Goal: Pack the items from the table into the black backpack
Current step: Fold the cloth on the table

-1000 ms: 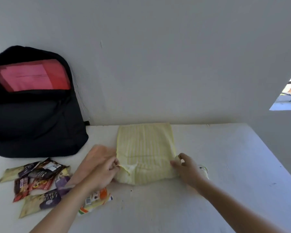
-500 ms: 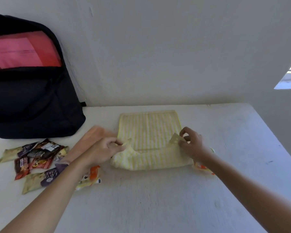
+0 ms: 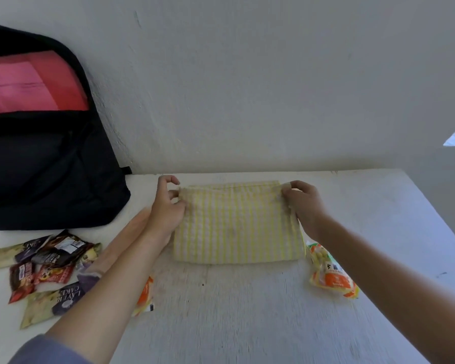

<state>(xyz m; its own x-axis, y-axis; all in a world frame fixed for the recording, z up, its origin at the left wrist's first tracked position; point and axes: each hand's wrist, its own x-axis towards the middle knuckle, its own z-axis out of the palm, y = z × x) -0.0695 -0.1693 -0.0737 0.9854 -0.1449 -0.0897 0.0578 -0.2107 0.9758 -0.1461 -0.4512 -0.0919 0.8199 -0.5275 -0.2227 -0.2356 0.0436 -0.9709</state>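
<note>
Yellow-striped cloth (image 3: pixel 237 227), folded into a flat rectangle, lying in the middle of the white table (image 3: pixel 247 324), near the wall and apart from the black backpack (image 3: pixel 45 166). Far left corner pinched between thumb and curled fingers of the left hand (image 3: pixel 166 208); far right corner pinched the same way by the right hand (image 3: pixel 304 203), fingers bent over the edge. Both corners held just above the folded layers. Black backpack at the far left, upright against the wall, top open, with a pink folder (image 3: pixel 32 88) showing inside. Heap of snack packets (image 3: pixel 45 261) on the table in front of the backpack. Peach cloth (image 3: pixel 124 240) partly hidden under the left forearm. Orange packet (image 3: pixel 331 274) just beside the cloth's near right corner; another orange wrapper (image 3: pixel 145 292) peeping out from under the left forearm
</note>
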